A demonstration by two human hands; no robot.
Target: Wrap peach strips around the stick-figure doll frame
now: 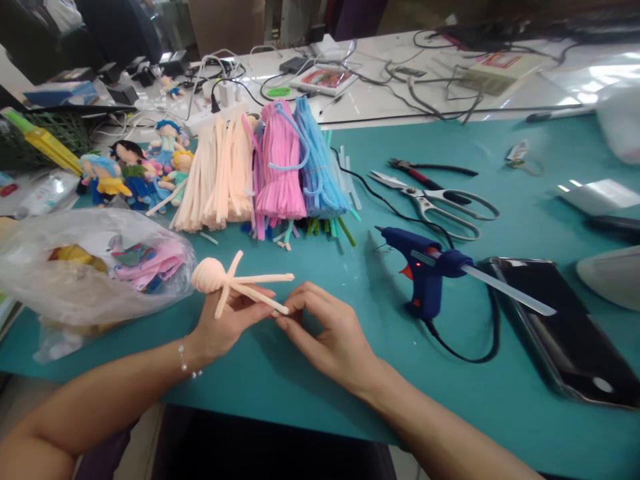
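A peach pipe-cleaner doll, with a round wound head, two short arms and two long legs, lies across the fingers of my left hand. That hand is closed on it, thumb and fingers pinching one leg. My right hand pinches the tip of the same leg between thumb and fingers. Behind the doll stand bundles of peach pipe cleaners, pink pipe cleaners and blue pipe cleaners. To the right of my hands a blue glue gun stands with a glue stick in its back.
Scissors and pliers lie behind the glue gun, a phone at the right. On the left are a plastic bag with fabric pieces and several small dolls. The glue gun's cord loops across the green mat.
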